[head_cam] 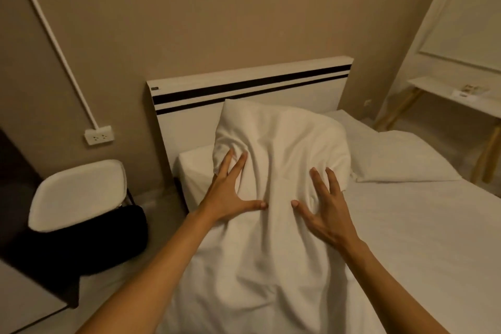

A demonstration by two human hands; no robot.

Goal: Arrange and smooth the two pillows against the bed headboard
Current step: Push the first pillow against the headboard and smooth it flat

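Note:
A white pillow (282,144) leans upright against the white headboard (244,89) with its two black stripes, its cover creased down the middle. My left hand (230,195) lies flat on the pillow's lower left, fingers spread. My right hand (325,206) presses its lower right, fingers also apart. Neither hand grips the cloth. A second white pillow (398,157) lies flat on the bed to the right, touching the first one's edge. The white sheet (406,252) covers the mattress.
A white chair (78,192) with a black bag (89,241) stands left of the bed. A wall socket (98,135) sits low on the beige wall. A white shelf table (455,95) with wooden legs stands at the right.

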